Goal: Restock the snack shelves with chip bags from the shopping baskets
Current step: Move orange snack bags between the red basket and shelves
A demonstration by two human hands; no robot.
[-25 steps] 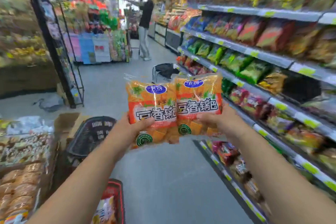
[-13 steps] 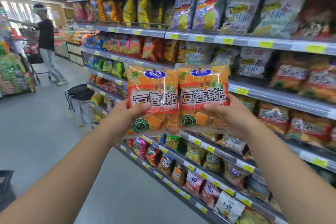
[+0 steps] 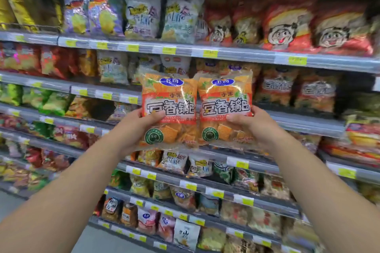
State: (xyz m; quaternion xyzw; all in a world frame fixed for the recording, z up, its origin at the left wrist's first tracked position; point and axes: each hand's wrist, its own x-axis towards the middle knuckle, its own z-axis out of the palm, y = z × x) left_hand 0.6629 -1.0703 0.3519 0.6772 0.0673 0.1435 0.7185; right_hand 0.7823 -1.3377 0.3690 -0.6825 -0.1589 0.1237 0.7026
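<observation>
I hold two matching orange snack bags side by side at chest height, facing the snack shelves. My left hand [image 3: 131, 129] grips the left orange bag [image 3: 168, 98] by its lower left edge, thumb across the front. My right hand [image 3: 257, 127] grips the right orange bag [image 3: 226, 96] by its lower right edge. Both bags are upright and touch along their inner edges. Behind them, on the third shelf [image 3: 304, 123], stand more bags of the same kind [image 3: 277, 88], with a dark gap [image 3: 353, 92] to their right.
Shelves full of chip bags fill the view, with yellow price tags along each grey rail [image 3: 209, 53]. Red cartoon-face bags [image 3: 287, 26] sit on the shelf above. A strip of grey floor [image 3: 12, 205] shows at lower left. No basket is in view.
My view has swung right from the aisle to face the shelves squarely. Both hands kept their hold on the two bags, which are now closer to the shelf with matching bags.
</observation>
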